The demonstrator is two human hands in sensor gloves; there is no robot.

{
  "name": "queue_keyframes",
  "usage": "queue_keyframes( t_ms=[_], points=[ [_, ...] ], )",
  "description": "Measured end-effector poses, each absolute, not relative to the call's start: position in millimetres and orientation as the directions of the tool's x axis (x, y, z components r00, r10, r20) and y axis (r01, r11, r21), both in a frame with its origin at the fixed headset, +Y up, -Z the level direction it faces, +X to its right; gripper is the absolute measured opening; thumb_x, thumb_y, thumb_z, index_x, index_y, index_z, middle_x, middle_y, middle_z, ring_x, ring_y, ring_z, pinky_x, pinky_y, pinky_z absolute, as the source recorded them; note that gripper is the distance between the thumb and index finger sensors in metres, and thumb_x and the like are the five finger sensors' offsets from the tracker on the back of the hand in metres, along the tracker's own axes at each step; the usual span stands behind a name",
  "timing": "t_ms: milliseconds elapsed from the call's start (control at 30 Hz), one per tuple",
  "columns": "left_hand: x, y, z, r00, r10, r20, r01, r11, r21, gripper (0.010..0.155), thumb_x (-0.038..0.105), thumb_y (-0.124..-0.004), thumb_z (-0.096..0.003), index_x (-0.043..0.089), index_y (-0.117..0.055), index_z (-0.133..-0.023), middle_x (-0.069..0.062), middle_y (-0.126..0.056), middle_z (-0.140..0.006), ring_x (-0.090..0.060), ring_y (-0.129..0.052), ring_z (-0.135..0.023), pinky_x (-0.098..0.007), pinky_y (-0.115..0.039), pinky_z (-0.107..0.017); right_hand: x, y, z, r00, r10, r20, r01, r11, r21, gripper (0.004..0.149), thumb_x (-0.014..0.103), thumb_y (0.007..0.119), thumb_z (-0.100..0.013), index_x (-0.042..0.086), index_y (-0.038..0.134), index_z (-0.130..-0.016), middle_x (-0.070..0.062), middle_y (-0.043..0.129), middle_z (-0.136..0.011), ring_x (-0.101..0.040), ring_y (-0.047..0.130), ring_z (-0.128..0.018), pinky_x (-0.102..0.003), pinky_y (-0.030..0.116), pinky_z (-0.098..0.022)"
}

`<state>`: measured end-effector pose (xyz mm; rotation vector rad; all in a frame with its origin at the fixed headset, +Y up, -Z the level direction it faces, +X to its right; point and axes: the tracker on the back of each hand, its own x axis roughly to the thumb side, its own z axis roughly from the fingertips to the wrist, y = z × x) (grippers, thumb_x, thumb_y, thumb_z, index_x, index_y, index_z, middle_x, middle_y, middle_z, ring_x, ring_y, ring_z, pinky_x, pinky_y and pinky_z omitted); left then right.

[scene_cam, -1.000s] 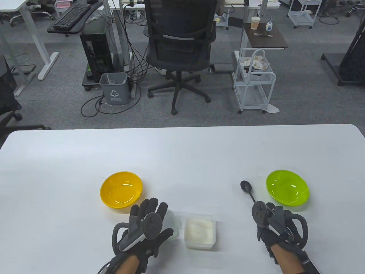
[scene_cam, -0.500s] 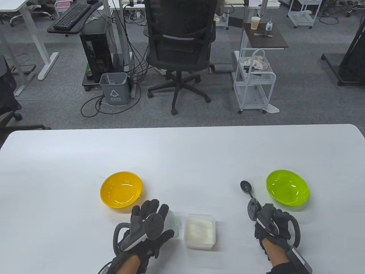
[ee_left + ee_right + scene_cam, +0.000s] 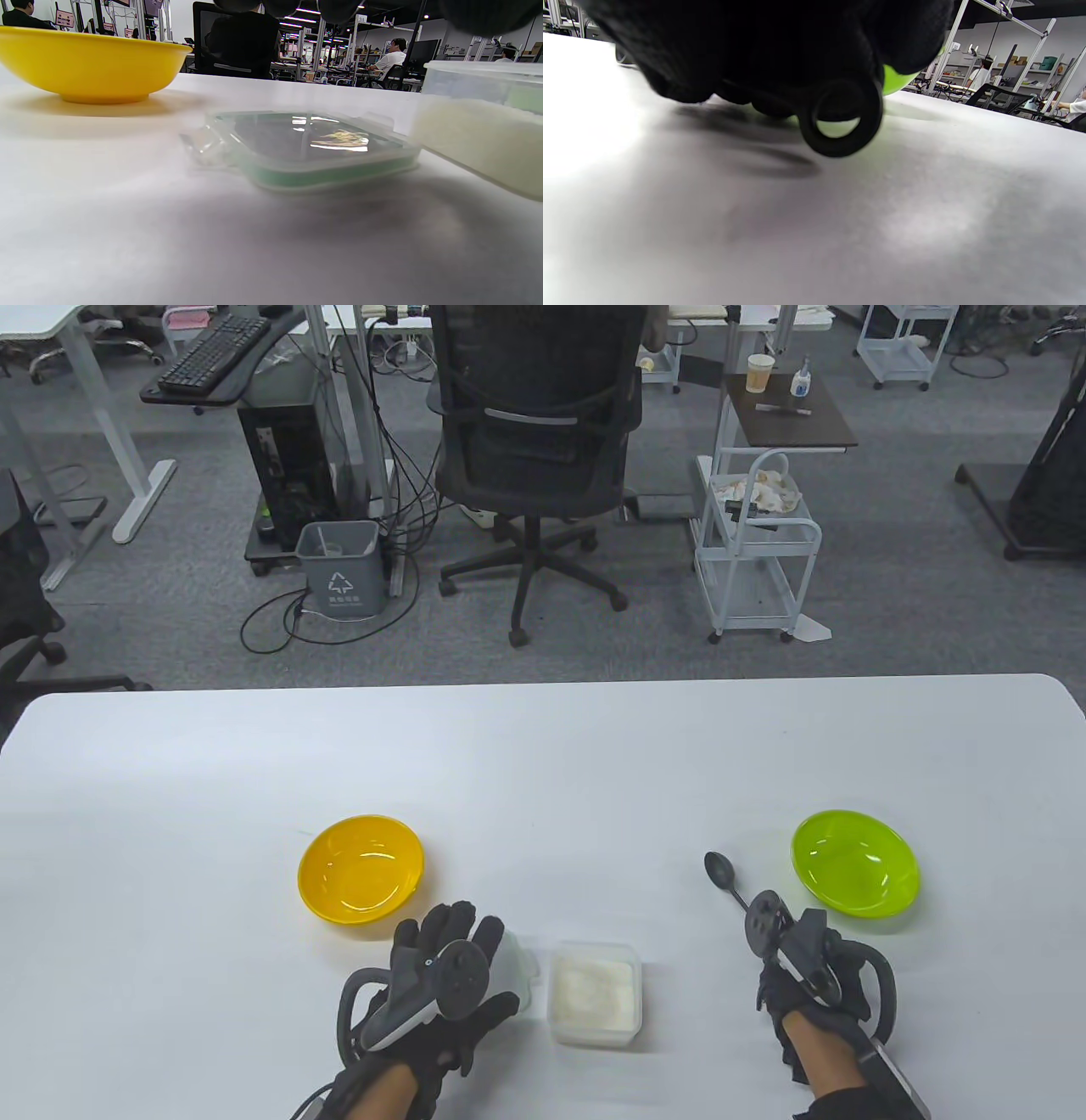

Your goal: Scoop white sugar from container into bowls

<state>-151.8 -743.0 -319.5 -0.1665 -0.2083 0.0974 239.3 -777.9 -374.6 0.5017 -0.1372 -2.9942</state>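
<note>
On the white table (image 3: 543, 763), the open clear container (image 3: 594, 994) of white sugar (image 3: 593, 989) sat near the bottom centre, w/ its lid (image 3: 516, 967) lying flat just beside it at 9 o'clock. In the left wrist view the lid (image 3: 312, 148) showed a green seal along its edge and lay flat on the tabletop, the sugar tub (image 3: 483, 127) right next to it.

The left hand (image 3: 441, 976) hovered over the lid, fingers spread apart and extended, gripping nothing; whether fingertips touched the lid could not be told. The yellow bowl (image 3: 361, 870) lay at approx. 11 o'clock from that hand, near but apart; in the left wrist view the bowl (image 3: 89, 63) stood upright on the table.

The right hand (image 3: 806, 971) was curled around the handle of a black spoon (image 3: 723, 872), fingers closed on it. The spoon's bowl pointed out at approx. 11 o'clock from the hand, well to the right of the container, at approx. 2 o'clock from it. The ring end of the handle (image 3: 841, 117) poked out below the gloved fingers (image 3: 746, 46) in the right wrist view, just above the table surface.

The green bowl (image 3: 855, 863) sat at approx. 1 o'clock from the right hand, just right of the spoon's bowl but not touching it. No sugar could be made out in either bowl.
</note>
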Motion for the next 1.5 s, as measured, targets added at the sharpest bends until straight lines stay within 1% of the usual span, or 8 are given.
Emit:
queue_keyframes(
  t_ms=[200, 467, 633, 800, 1000, 1133, 1300, 1500],
  points=[
    [-150, -745, -319, 0.97, 0.139, 0.199, -0.101, 0.976, -0.191, 0.087, 0.072, -0.066, -0.0366, 0.043, -0.036, -0.113, 0.005, -0.023, -0.124, -0.03, -0.031, -0.12, -0.057, -0.02, -0.084, 241, -769, -370, -0.948, -0.046, -0.316, 0.027, -0.998, 0.065, 0.041, 0.038, 0.077, -0.047, 0.028, 0.072, -0.086, -0.009, 0.083, -0.09, -0.027, 0.094, -0.069, -0.05, 0.067, -0.066],
    [-141, -734, -323, 0.95, 0.205, 0.236, -0.157, 0.966, -0.206, 0.089, 0.075, -0.063, -0.0354, 0.045, -0.032, -0.113, 0.006, -0.021, -0.125, -0.028, -0.03, -0.121, -0.057, -0.022, -0.085, 241, -735, -354, -0.966, 0.084, -0.246, -0.085, -0.996, -0.004, 0.04, 0.036, 0.076, -0.048, 0.033, 0.071, -0.087, -0.008, 0.09, -0.082, -0.026, 0.099, -0.062, -0.048, 0.071, -0.063],
    [-118, -714, -325, 0.926, 0.214, 0.311, -0.145, 0.962, -0.231, 0.09, 0.076, -0.063, -0.0349, 0.047, -0.031, -0.113, 0.01, -0.019, -0.125, -0.027, -0.029, -0.123, -0.058, -0.022, -0.085, 227, -699, -339, -0.992, 0.119, -0.036, -0.114, -0.986, -0.12, 0.041, 0.034, 0.075, -0.048, 0.04, 0.072, -0.089, -0.006, 0.087, -0.082, -0.026, 0.095, -0.062, -0.049, 0.067, -0.066],
    [-103, -726, -328, 0.912, 0.222, 0.345, -0.109, 0.942, -0.317, 0.094, 0.08, -0.064, -0.0315, 0.049, -0.03, -0.113, 0.013, -0.017, -0.126, -0.026, -0.028, -0.124, -0.059, -0.02, -0.086, 210, -675, -313, -0.976, -0.016, 0.216, -0.058, -0.942, -0.332, 0.039, 0.039, 0.075, -0.048, 0.044, 0.075, -0.087, -0.003, 0.089, -0.078, -0.022, 0.095, -0.054, -0.046, 0.07, -0.065],
    [-103, -754, -327, 0.912, 0.208, 0.353, -0.066, 0.925, -0.375, 0.097, 0.083, -0.066, -0.0293, 0.049, -0.031, -0.113, 0.019, -0.019, -0.125, -0.023, -0.032, -0.125, -0.06, -0.022, -0.085, 198, -696, -295, -0.924, 0.046, 0.381, -0.187, -0.921, -0.343, 0.035, 0.048, 0.079, -0.045, 0.042, 0.085, -0.079, -0.002, 0.096, -0.065, -0.021, 0.097, -0.038, -0.044, 0.076, -0.058],
    [-105, -760, -326, 0.917, 0.205, 0.342, -0.077, 0.933, -0.351, 0.094, 0.081, -0.067, -0.0304, 0.052, -0.03, -0.112, 0.023, -0.031, -0.125, -0.017, -0.041, -0.124, -0.058, -0.026, -0.087, 184, -703, -292, -0.907, -0.055, 0.417, -0.104, -0.931, -0.35, 0.035, 0.048, 0.08, -0.045, 0.042, 0.086, -0.078, -0.002, 0.097, -0.065, -0.021, 0.097, -0.038, -0.044, 0.076, -0.058],
    [-104, -761, -324, 0.921, 0.213, 0.326, -0.102, 0.941, -0.324, 0.093, 0.08, -0.068, -0.0305, 0.052, -0.033, -0.112, 0.023, -0.036, -0.124, -0.014, -0.046, -0.123, -0.057, -0.03, -0.087, 176, -703, -295, -0.896, -0.038, 0.443, -0.118, -0.94, -0.32, 0.035, 0.048, 0.08, -0.044, 0.041, 0.086, -0.078, -0.003, 0.097, -0.064, -0.022, 0.096, -0.038, -0.045, 0.075, -0.058],
    [-102, -762, -321, 0.928, 0.208, 0.31, -0.111, 0.946, -0.303, 0.093, 0.081, -0.067, -0.0305, 0.051, -0.034, -0.112, 0.022, -0.037, -0.124, -0.014, -0.046, -0.123, -0.056, -0.03, -0.087, 171, -708, -292, -0.891, -0.189, 0.413, 0.007, -0.915, -0.403, 0.035, 0.048, 0.08, -0.044, 0.041, 0.087, -0.078, -0.002, 0.097, -0.063, -0.021, 0.096, -0.037, -0.044, 0.076, -0.058]
  ],
)
